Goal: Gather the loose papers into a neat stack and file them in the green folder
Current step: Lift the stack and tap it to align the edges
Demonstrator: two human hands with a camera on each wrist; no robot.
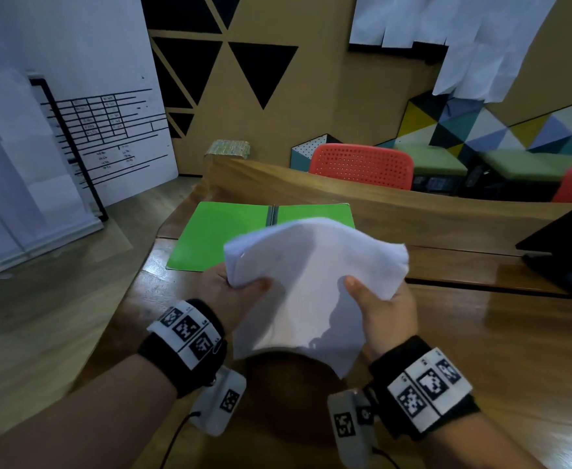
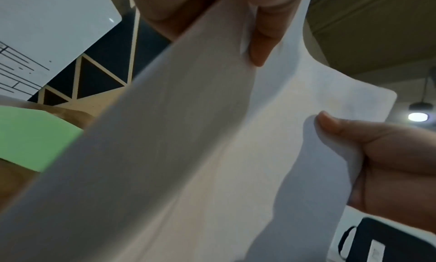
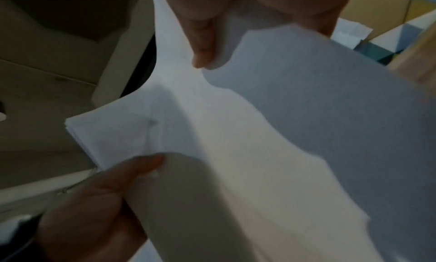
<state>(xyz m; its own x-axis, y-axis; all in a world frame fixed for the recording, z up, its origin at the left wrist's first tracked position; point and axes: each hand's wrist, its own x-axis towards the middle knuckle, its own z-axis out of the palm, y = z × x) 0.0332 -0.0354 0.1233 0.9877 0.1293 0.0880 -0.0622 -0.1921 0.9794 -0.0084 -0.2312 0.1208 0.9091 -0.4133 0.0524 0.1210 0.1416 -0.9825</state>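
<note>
A stack of white papers (image 1: 308, 286) hangs in the air above the wooden desk, bowed in the middle. My left hand (image 1: 233, 296) grips its left edge, thumb on top. My right hand (image 1: 379, 299) grips the right edge the same way. The green folder (image 1: 216, 235) lies open flat on the desk just beyond the papers, which cover part of its right half. In the left wrist view the papers (image 2: 212, 154) fill the frame, with the left thumb (image 2: 261, 42) above, the right hand (image 2: 377, 154) at the right and the folder (image 2: 30, 139) at the left. The right wrist view shows the papers (image 3: 235, 135) pinched by the right thumb (image 3: 202, 48) and the left hand (image 3: 106, 200).
The wooden desk (image 1: 481, 350) has a raised wooden divider (image 1: 311, 194) behind the folder. A black tablet stand (image 1: 569, 245) sits at the right edge. Red chairs (image 1: 362, 164) stand beyond the divider. A white board (image 1: 108, 130) leans on the floor to the left.
</note>
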